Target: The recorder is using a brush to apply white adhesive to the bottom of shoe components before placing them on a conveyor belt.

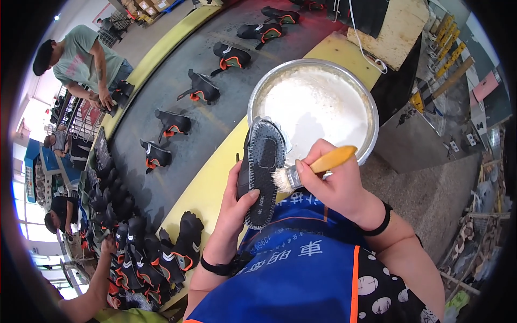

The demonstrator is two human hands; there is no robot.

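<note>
My left hand (235, 200) grips a black shoe upper (262, 180), its stitched underside turned up toward me. Pale stitching runs round the edge of that underside. In my right hand (336, 185) is a brush (318, 168) with a yellow handle, a metal band and whitish bristles. The bristle tips touch or lie very close to the right edge of the shoe upper. Just beyond both hands stands a wide metal basin (312, 102) of white liquid, and the toe of the upper overlaps its near left rim.
A dark conveyor belt (207, 121) with yellow edges carries several black-and-orange shoe uppers (199, 89). More uppers (142, 253) are heaped at the lower left, where another person's arm (89, 293) reaches in. A person (91, 64) handles a shoe across the belt. A metal box (401, 134) stands right of the basin.
</note>
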